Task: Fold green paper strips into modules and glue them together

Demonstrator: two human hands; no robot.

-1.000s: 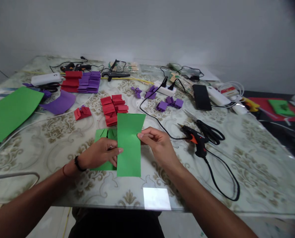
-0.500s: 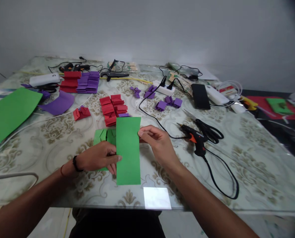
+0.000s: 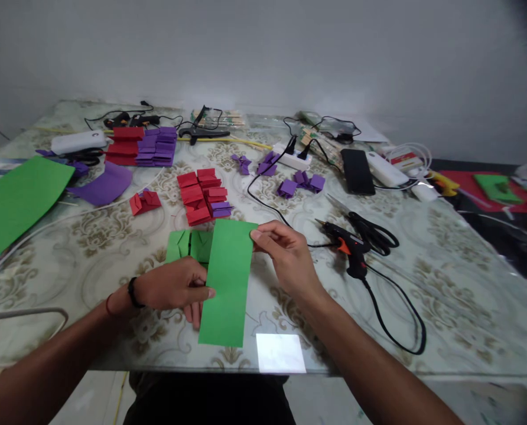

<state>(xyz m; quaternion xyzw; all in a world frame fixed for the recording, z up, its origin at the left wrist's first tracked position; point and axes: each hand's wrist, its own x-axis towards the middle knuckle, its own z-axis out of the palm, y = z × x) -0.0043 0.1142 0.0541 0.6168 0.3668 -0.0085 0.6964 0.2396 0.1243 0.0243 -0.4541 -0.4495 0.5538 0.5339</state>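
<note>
A rectangular strip of green paper [image 3: 227, 283] is held between both hands, its top leaning slightly to the right. My left hand [image 3: 177, 286] pinches its left edge, thumb on the front and fingers behind. At the upper right corner, my right hand [image 3: 285, 251] grips the strip between thumb and fingers. Folded green paper pieces [image 3: 178, 245] lie on the table just beyond my left hand, partly hidden by it and by the strip. Past them sits a group of folded red paper pieces [image 3: 197, 195], with a folded purple piece [image 3: 221, 209] at its near right corner.
To the right lie a hot glue gun [image 3: 355, 254] with its black cord and scissors [image 3: 374, 233]. Farther back are a power strip [image 3: 292, 158], a phone [image 3: 357, 171] and folded purple pieces [image 3: 308, 182]. A large green sheet [image 3: 19, 203] is at left.
The green strip has come lower and nearer, and has tilted from upright so its bottom points left. Both hands still grip it, and more of the folded purple piece shows behind it.
</note>
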